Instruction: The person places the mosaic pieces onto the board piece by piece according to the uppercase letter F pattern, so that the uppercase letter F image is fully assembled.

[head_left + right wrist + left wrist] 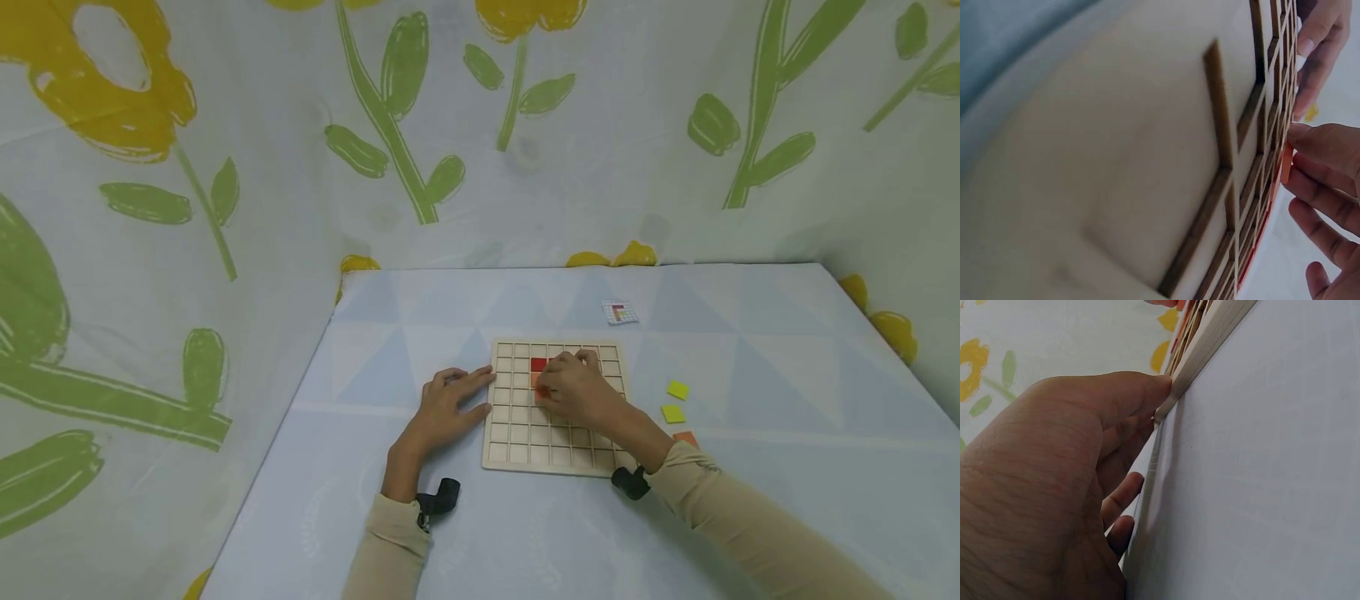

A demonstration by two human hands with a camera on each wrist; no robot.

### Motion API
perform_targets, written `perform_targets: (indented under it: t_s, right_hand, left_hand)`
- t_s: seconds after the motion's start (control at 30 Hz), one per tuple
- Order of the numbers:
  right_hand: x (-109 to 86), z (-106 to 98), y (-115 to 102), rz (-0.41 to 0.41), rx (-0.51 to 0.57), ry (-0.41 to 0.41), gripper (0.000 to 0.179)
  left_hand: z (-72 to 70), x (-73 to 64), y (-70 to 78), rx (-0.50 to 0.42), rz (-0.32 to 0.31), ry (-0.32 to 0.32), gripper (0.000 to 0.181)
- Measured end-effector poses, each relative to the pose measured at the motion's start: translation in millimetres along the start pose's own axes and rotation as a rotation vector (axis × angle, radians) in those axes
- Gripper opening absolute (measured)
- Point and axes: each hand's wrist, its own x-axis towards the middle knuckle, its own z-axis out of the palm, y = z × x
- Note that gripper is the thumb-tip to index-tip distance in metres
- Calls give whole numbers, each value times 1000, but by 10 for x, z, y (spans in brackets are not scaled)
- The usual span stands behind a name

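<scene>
A wooden grid board (517, 454) lies flat on the table. My left hand (446, 408) is at its left side, fingers fairly straight, and in the left wrist view the thumb touches the board's edge (1210, 353). Over the upper middle of the grid, my right hand (577, 387) pinches an orange square tile (1287, 161) between thumb and finger, low against the grid. A red tile (538, 364) sits in a cell just beyond those fingers. Orange shows below it, partly hidden by the right hand.
Two yellow tiles (673, 414) and an orange tile (685, 437) lie on the table right of the board; the forearm partly covers the orange one. A small card with a coloured grid pattern (620, 312) lies beyond the board. Flowered cloth (600, 183) hangs behind the table.
</scene>
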Motion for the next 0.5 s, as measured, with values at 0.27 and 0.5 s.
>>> perform_targets:
  t_s: [0.27,0.5]
  right_hand:
    - [18,44,-5,-4,-6,-3,14]
    - [-16,6,-31,-2,-15,-3,17]
  left_hand:
    - [14,12,-7,4,7,13,51]
    - [10,0,1,2,-14,0,52]
